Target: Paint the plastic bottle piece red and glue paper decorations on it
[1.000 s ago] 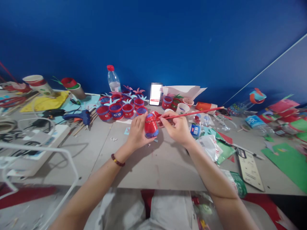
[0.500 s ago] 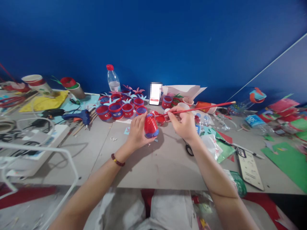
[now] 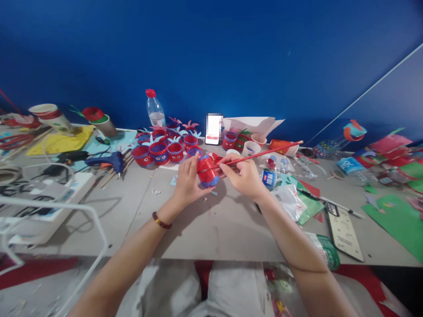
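My left hand grips a small red-and-blue painted cup, tilted on its side above the table. In my right hand is a long red paintbrush, pinched near its bristle end. The brush tip touches the red side of the cup. Behind my right fingers a container of red paint is partly hidden. To the left of the held cup stand several finished-looking red and blue cups with googly eyes and paper leaves on top.
A lit phone leans on the blue wall. A water bottle stands behind the cups. A blue glue gun and power strip lie left. Plastic scraps, green paper and another phone are at right.
My right hand has moved left and slightly down, bringing the brush tip across the cup's red side. The left hand has barely moved and still holds the cup.
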The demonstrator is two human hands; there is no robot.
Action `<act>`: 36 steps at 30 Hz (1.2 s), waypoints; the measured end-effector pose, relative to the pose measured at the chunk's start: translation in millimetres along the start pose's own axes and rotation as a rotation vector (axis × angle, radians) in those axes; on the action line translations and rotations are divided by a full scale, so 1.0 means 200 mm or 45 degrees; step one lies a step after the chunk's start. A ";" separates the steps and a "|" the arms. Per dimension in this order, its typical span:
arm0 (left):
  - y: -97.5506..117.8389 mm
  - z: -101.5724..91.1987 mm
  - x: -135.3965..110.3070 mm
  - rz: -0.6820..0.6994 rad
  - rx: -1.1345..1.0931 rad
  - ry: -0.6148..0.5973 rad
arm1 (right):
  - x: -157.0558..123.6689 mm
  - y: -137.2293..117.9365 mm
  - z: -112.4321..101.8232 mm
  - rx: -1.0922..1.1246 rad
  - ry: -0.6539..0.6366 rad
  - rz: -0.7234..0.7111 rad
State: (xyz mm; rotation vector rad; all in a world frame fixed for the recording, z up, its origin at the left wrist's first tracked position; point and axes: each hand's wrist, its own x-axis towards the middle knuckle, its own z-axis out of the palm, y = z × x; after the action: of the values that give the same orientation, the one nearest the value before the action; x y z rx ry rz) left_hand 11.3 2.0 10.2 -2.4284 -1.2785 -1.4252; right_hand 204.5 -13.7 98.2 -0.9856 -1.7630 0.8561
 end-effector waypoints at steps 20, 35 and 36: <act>0.03 -0.01 0.01 -0.108 0.000 -0.050 | 0.04 -0.02 -0.17 -0.227 0.204 -0.140; 0.01 -0.01 0.01 -0.153 -0.164 0.018 | 0.05 -0.08 -0.29 0.197 0.285 0.027; 0.01 -0.01 0.01 -0.157 -0.181 0.016 | 0.05 -0.07 -0.29 0.206 0.277 0.034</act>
State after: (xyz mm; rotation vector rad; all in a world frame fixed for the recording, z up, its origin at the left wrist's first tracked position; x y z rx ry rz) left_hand 12.3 1.1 14.7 -2.4619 -1.3927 -1.6123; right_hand 252.7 -2.8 135.0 -0.9590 -1.4766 0.8602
